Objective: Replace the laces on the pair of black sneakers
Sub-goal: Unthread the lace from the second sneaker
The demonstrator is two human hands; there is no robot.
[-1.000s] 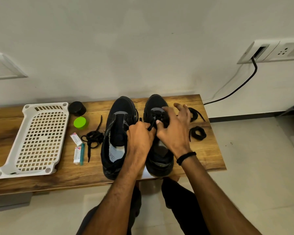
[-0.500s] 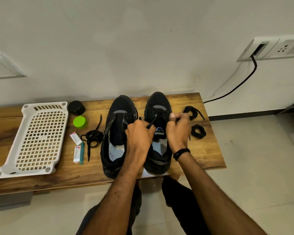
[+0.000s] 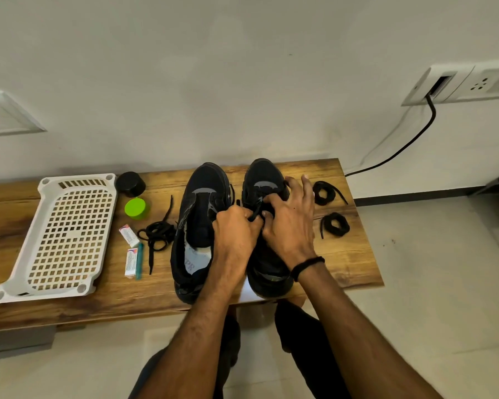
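Black sneakers (image 3: 202, 197) stand side by side on the table (image 3: 343, 263); one gapes laceless, the other looks barely begun. Left hand (image 3: 236, 228) curls, pinching the lace (image 3: 255, 213); right hand (image 3: 290, 223) pinches it by thumb and forefinger, other fingers (image 3: 306, 184) spread.

home room: wooden bench (image 3: 343, 254) against plain wall (image 3: 213, 82), wall sockets (image 3: 455, 83), tiled floor (image 3: 444, 298).

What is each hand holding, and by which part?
The left hand pinches the black lace close to its free end. The right hand rests on the upper of the right sneaker; whether it also pinches the lace cannot be told.
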